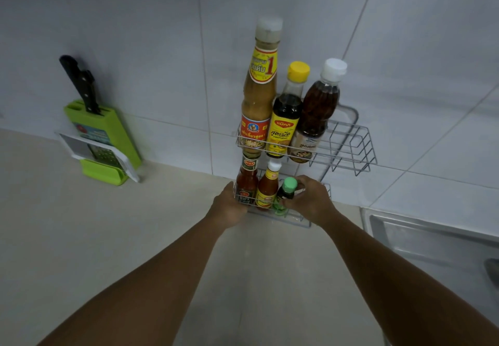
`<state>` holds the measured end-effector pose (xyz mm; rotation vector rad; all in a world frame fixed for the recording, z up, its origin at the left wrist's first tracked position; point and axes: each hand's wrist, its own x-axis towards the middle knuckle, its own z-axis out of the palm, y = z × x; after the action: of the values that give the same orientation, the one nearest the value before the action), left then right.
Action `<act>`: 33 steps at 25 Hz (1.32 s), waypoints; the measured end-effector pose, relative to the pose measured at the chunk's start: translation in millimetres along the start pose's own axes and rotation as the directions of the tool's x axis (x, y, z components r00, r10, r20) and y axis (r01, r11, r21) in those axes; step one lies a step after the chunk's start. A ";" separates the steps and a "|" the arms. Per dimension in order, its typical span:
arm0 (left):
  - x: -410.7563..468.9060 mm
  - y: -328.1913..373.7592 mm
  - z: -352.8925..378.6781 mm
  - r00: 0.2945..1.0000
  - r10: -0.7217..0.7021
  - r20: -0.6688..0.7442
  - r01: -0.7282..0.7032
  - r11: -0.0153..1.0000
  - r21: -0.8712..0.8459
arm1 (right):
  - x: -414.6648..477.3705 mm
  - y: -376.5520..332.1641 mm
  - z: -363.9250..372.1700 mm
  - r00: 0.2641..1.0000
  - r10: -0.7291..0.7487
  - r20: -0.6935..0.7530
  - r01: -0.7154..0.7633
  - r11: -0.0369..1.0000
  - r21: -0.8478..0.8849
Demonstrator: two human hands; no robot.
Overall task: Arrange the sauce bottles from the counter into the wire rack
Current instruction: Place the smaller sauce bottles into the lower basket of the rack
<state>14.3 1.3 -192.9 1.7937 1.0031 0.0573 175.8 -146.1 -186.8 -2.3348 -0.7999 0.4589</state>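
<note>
Two hands working at wire rack (pixel 348 140) | left hand (pixel 229 207) gripping lower tier's front-left corner | right hand (pixel 310 199) grasping green-capped bottle (pixel 286 191), standing in lower tier beside two red sauce bottles (pixel 266 186) | upper tier holding three tall bottles (pixel 286 113)

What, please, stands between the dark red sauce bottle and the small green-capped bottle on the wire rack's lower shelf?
In the head view, one orange-red sauce bottle with a white cap stands between the dark red bottle and the green-capped bottle.
</note>
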 end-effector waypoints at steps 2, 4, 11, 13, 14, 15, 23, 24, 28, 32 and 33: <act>-4.0 -2.5 -8.7 0.999 -0.031 0.007 0.031 0.999 -0.020 | -7.8 3.5 -5.0 0.999 0.038 0.014 -0.037 0.999 -0.011; -11.8 -3.5 -21.8 0.999 -0.041 0.035 0.041 0.999 -0.013 | -20.6 6.5 -9.5 0.996 0.089 0.018 -0.089 0.996 -0.001; -56.8 -4.0 -100.4 0.960 -0.023 0.279 0.002 0.997 0.075 | -97.8 -21.0 2.7 0.984 0.075 -0.161 -0.072 0.997 0.020; -73.3 -18.7 -126.4 0.956 -0.013 0.294 0.003 0.999 0.033 | -128.1 -47.2 14.8 0.991 0.019 -0.136 -0.011 0.998 0.061; -77.5 -28.7 -137.3 0.954 -0.010 0.300 0.008 1.000 0.009 | -139.9 -60.2 20.5 0.997 -0.003 -0.079 0.010 0.996 0.087; -86.2 -44.8 -149.8 0.949 -0.015 0.315 0.014 1.000 0.007 | -155.3 -74.6 29.1 0.999 -0.034 0.012 0.032 0.994 0.103; -172.5 -205.4 -160.5 0.889 0.039 0.456 -0.198 0.931 0.307 | -247.3 -144.8 130.1 0.789 -0.203 0.579 0.178 0.979 0.101; -181.7 -217.2 -152.2 0.884 0.043 0.465 -0.191 0.942 0.276 | -254.1 -149.1 142.6 0.807 -0.209 0.553 0.183 0.978 0.102; -209.5 -240.6 -119.9 0.925 0.115 0.362 -0.130 0.991 0.018 | -266.6 -156.3 172.4 0.902 -0.261 0.344 0.234 0.965 0.119; -232.7 -221.1 -106.1 0.980 0.140 0.143 -0.115 0.979 -0.169 | -271.0 -165.9 160.0 0.948 -0.173 0.266 0.100 0.959 0.267; -238.2 -209.2 -106.8 0.982 0.159 0.100 -0.137 0.971 -0.195 | -271.2 -169.9 150.7 0.952 -0.152 0.267 0.060 0.944 0.323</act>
<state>-315.8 -48.4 -214.6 1.6762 0.7547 0.1354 -176.5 -147.8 -155.8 -1.9452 -0.9108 0.8299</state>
